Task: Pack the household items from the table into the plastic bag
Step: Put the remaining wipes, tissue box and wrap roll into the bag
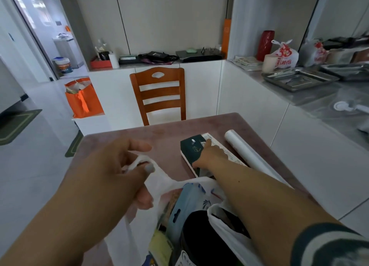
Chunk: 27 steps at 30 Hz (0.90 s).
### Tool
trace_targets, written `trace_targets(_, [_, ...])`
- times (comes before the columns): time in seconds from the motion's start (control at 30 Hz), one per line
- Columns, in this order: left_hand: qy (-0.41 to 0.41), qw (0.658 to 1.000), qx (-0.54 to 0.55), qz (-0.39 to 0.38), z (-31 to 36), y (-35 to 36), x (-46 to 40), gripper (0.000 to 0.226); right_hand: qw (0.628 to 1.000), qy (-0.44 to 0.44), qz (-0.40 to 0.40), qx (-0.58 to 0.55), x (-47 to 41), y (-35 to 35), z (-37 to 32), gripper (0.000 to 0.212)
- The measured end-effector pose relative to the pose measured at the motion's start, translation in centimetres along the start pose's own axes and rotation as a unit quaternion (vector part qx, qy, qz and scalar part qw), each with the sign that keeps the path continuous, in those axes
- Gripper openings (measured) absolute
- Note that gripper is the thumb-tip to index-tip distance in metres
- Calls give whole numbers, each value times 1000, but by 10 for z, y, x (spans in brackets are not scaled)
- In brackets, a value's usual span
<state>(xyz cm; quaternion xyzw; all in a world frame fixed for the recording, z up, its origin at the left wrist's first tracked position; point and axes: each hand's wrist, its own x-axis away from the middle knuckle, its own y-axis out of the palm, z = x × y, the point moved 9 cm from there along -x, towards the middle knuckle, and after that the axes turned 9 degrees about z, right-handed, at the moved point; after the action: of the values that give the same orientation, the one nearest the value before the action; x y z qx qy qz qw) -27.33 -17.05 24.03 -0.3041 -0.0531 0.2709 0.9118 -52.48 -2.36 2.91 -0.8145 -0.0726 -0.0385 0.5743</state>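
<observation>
A white plastic bag [165,183] stands open at the near edge of the reddish table [159,134], holding several items, among them a blue packet [186,201] and a black object [201,237]. My left hand [117,178] grips the bag's left handle and lifts it. My right hand [209,158] reaches past the bag and closes over a long dark green and white box [192,148] that lies flat on the table. A white roll [247,154] lies right of the box.
A wooden chair [159,94] stands at the table's far side. An orange bag [83,98] sits on a low white ledge to the left. At right, a counter [319,98] carries metal trays [299,79], a red canister and tied plastic bags.
</observation>
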Motion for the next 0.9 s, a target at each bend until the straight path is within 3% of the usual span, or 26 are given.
trace_targets(0.1, [-16, 997, 73, 24, 1, -7, 4, 7, 996, 11, -9, -88, 5, -30, -6, 86])
trace_targets(0.2, [-48, 987, 136, 66, -4, -21, 5, 8, 937, 3, -13, -348, 24, -93, -27, 75])
trace_targets(0.27, [-129, 964, 218, 84, -18, -25, 4, 18, 894, -65, -21, -444, 54, -144, -44, 70])
trace_targets(0.33, [-197, 928, 303, 90, -26, -26, 8, 33, 863, -162, -94, -469, 97, -186, -58, 67])
trace_targets(0.43, [-214, 904, 358, 99, -29, -33, 15, 53, 846, -301, -244, -366, 171, -209, -65, 59])
trace_targets(0.5, [-205, 903, 366, 95, -25, -36, 21, 61, 868, -346, -273, -230, 204, -191, -68, 58])
trace_targets(0.57, [-193, 904, 374, 75, -18, -34, 29, 67, 892, -370, -238, -105, 218, -158, -80, 54])
trace_targets(0.63, [-183, 908, 373, 54, -11, -33, 36, 70, 893, -416, -168, -44, 224, -136, -93, 44])
trace_targets(0.73, [-151, 915, 372, 46, -5, -38, 43, 72, 913, -392, -43, -104, 214, -144, -85, 22])
trace_targets(0.8, [-142, 911, 381, 73, -4, -49, 46, 70, 928, -355, -54, -99, 212, -136, -68, 27])
trace_targets(0.9, [-137, 891, 415, 125, 0, -70, 47, 65, 930, -332, -120, 106, 217, -97, -37, 26])
